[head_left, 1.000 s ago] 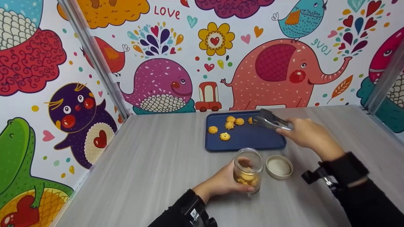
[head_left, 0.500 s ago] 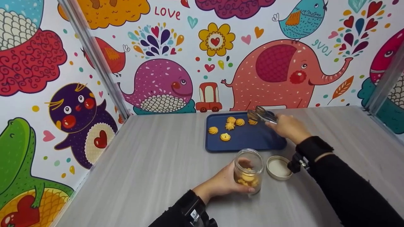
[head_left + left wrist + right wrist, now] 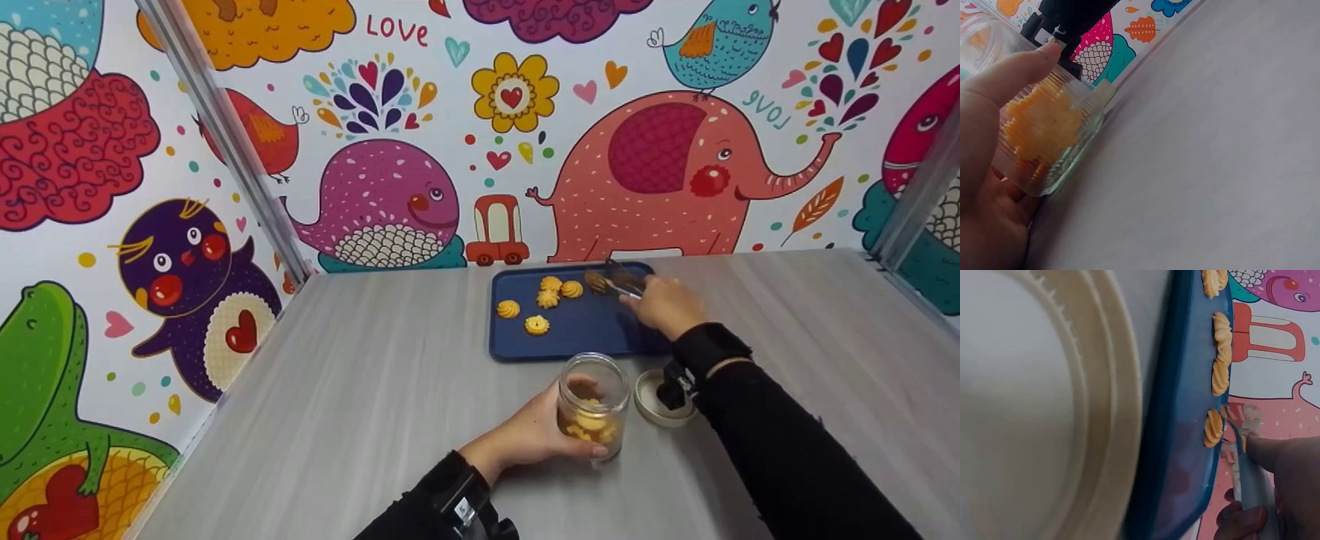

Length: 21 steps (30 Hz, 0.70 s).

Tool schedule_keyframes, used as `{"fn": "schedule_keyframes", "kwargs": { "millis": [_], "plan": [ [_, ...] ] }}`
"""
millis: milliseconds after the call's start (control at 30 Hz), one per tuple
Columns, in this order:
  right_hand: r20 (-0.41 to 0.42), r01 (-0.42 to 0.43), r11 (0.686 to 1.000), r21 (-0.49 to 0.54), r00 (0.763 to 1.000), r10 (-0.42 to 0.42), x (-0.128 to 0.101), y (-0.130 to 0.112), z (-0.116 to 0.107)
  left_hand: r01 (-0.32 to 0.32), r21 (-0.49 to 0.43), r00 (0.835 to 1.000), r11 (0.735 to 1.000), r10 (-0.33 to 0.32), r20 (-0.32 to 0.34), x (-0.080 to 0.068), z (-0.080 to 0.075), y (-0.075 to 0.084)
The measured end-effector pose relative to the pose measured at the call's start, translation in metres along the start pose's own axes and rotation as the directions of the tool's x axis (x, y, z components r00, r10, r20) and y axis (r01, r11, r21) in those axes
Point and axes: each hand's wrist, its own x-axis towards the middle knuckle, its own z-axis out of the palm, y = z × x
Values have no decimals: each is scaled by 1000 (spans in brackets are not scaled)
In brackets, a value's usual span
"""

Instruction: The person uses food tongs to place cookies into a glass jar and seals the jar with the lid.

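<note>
My left hand [image 3: 536, 435] grips a clear glass jar [image 3: 592, 407] standing on the table, with several yellow swirl cookies inside it. In the left wrist view the thumb [image 3: 1013, 76] lies across the jar [image 3: 1044, 140]. My right hand [image 3: 664, 304] holds metal tongs [image 3: 619, 283] over the far right part of a blue tray [image 3: 592, 337]. The tong tips sit around the rightmost cookie [image 3: 597, 281]. In the right wrist view the tongs [image 3: 1244, 450] meet that cookie [image 3: 1213, 428] on the tray [image 3: 1182, 439]. Several more cookies [image 3: 535, 325] lie on the tray.
The jar's cream lid [image 3: 651, 401] lies upside down right of the jar, partly hidden by my right wrist; it fills the right wrist view's left side [image 3: 1033, 410]. Bright cartoon walls [image 3: 390, 195] close off the grey table [image 3: 360, 390] at back and left.
My right hand has moved left and further back over the tray, bringing the tongs down onto the rightmost cookie. The left hand and jar have stayed put.
</note>
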Motion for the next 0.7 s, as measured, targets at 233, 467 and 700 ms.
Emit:
{"fn": "schedule_keyframes", "kwargs": {
  "millis": [233,467,700],
  "plan": [
    [27,-31,999,11,999,31,1,5,5,-3,4,1000,1000,3,-2,1,1,1],
    [-51,-5,1000,7,999,5,-3,5,8,9,-5,1000,1000,-9,-7,0,1,2],
    [-56,18,1000,-2,998,-18,-2,6,8,9,-1,1000,1000,-9,-14,0,1,0]
  ]
}}
